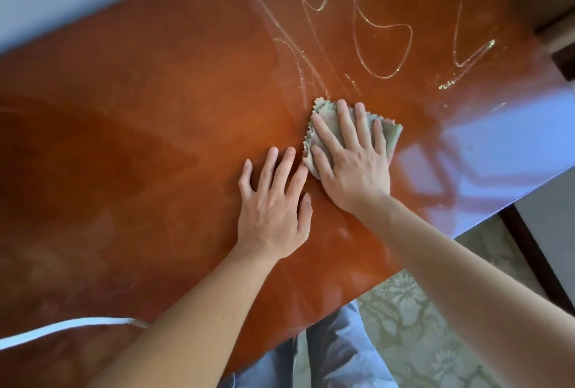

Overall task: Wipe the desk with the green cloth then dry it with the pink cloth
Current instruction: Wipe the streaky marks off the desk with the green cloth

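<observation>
The green cloth (329, 126) is a pale, greyish-green square with zigzag-cut edges, folded and lying flat on the desk (155, 113) right of centre, partly covered by a flat hand. The desk is a glossy reddish-brown wooden top, seen tilted, with looping wet squiggles (382, 32) of glistening liquid drawn across its far part, just beyond the cloth.

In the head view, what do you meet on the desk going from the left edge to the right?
White strap → left hand flat on the desk → right hand pressing the green cloth → squiggly liquid lines further back and to the right.
</observation>
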The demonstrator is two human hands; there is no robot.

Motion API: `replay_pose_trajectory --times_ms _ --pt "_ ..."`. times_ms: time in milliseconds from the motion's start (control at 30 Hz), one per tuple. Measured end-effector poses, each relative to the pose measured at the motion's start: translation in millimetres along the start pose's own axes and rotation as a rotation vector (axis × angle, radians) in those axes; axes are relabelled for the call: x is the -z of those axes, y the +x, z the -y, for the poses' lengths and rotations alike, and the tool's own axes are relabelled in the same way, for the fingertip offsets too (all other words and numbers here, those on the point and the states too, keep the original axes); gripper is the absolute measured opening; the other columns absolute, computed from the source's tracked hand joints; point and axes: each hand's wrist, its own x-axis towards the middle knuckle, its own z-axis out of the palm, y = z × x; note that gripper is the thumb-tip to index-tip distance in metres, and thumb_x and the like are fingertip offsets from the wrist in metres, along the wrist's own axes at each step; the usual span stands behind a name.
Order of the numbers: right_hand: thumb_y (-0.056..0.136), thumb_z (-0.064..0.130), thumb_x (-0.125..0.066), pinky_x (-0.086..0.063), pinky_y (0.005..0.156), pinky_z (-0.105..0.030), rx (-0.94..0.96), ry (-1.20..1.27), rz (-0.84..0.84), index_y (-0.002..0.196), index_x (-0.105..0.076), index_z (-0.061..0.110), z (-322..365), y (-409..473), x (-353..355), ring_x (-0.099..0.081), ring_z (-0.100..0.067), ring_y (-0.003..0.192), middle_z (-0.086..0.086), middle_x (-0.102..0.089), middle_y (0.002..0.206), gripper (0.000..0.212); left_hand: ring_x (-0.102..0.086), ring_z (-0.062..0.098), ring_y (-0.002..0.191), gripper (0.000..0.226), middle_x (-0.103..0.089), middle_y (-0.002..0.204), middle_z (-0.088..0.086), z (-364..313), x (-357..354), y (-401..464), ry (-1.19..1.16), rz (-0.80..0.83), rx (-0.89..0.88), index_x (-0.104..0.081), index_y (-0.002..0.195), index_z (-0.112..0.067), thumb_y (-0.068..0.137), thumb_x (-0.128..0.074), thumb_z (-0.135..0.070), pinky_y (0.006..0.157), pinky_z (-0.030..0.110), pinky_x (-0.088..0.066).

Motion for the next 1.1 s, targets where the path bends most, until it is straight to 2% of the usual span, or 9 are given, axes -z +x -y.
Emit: replay_pose_trajectory --times_ms 133,267,400,533,667,800,933,1000,1100 --pt "0.106 0.061 -0.015 0.001 0.128 -0.049 0.153 -0.033 0.044 0.161 -0.014 0.047 -31 15 8 0.001 -0.025 0.159 0.001 -0.008 0.172 0.057 -0.031 0.030 0.151 0.052 -0.042 0.160 0.008 1 0 0 -0.004 -0.003 0.009 -0.053 0.146 -0.021 0.099 -0.044 -0.041 0.120 0.063 -0.019" --pt "0.103 0.063 -0.015 0.007 0.127 -0.046 -0.048 0.017 0.037 0.160 -0.014 0.049 -64 52 24 0.006 -0.023 0.159 0.002 -0.004 0.173 0.058 -0.033 0.030 0.151 0.052 -0.043 0.159 0.008 -1 1 -1 -0.033 -0.024 0.015 -0.053 0.147 -0.021 0.100 -0.043 -0.041 0.120 0.062 -0.020" --pt "0.105 0.059 -0.011 0.008 0.126 -0.050 -0.128 0.042 0.033 0.161 -0.008 0.046 -28 56 18 0.011 -0.027 0.158 -0.002 0.003 0.173 0.058 -0.030 0.028 0.152 0.051 -0.040 0.161 0.006 1 -1 -1 -0.045 -0.022 0.017 -0.053 0.147 -0.022 0.100 -0.044 -0.040 0.122 0.060 -0.016" --pt "0.106 0.055 -0.014 0.005 0.126 -0.052 0.087 0.013 0.034 0.162 -0.012 0.043 26 51 6 0.004 -0.032 0.158 -0.007 -0.004 0.173 0.057 -0.031 0.028 0.152 0.049 -0.045 0.157 0.007 1 -2 0 -0.046 -0.028 0.026 -0.055 0.144 -0.023 0.099 -0.047 -0.040 0.123 0.060 -0.016" --pt "0.104 0.063 -0.013 0.002 0.126 -0.050 0.241 -0.010 0.057 0.161 -0.014 0.046 2 71 12 0.001 -0.029 0.159 -0.003 -0.008 0.173 0.059 -0.031 0.029 0.152 0.050 -0.043 0.159 0.007 -1 0 0 -0.054 -0.017 0.021 -0.054 0.145 -0.022 0.099 -0.047 -0.039 0.122 0.060 -0.017" --pt "0.102 0.065 -0.012 0.006 0.127 -0.048 0.057 0.017 0.065 0.160 -0.010 0.048 -45 108 28 0.007 -0.025 0.159 0.000 -0.001 0.173 0.061 -0.030 0.025 0.152 0.048 -0.040 0.161 0.003 0 6 2 -0.091 0.026 0.042 -0.055 0.143 -0.024 0.098 -0.047 -0.039 0.122 0.056 -0.016" --pt "0.103 0.060 -0.010 0.007 0.127 -0.051 -0.097 0.083 0.049 0.161 -0.008 0.046 -17 107 25 0.011 -0.027 0.158 -0.001 0.003 0.173 0.060 -0.038 0.022 0.147 0.043 -0.044 0.157 0.004 10 15 8 -0.103 0.013 0.055 -0.058 0.139 -0.021 0.099 -0.047 -0.034 0.117 0.050 -0.024" --pt "0.105 0.057 -0.010 0.009 0.126 -0.051 0.000 0.058 0.047 0.162 -0.008 0.044 13 86 18 0.010 -0.030 0.158 -0.004 0.002 0.173 0.059 -0.040 0.023 0.145 0.042 -0.046 0.156 0.005 19 20 18 -0.083 -0.040 0.127 -0.057 0.139 -0.018 0.100 -0.047 -0.030 0.115 0.049 -0.025" --pt "0.106 0.055 -0.014 0.011 0.123 -0.049 0.216 0.012 0.087 0.163 -0.012 0.041 43 53 7 0.006 -0.032 0.158 -0.007 -0.003 0.173 0.058 -0.037 0.024 0.148 0.045 -0.045 0.157 0.004 40 26 43 -0.108 -0.111 0.335 -0.054 0.144 -0.019 0.100 -0.046 -0.026 0.114 0.052 -0.025"
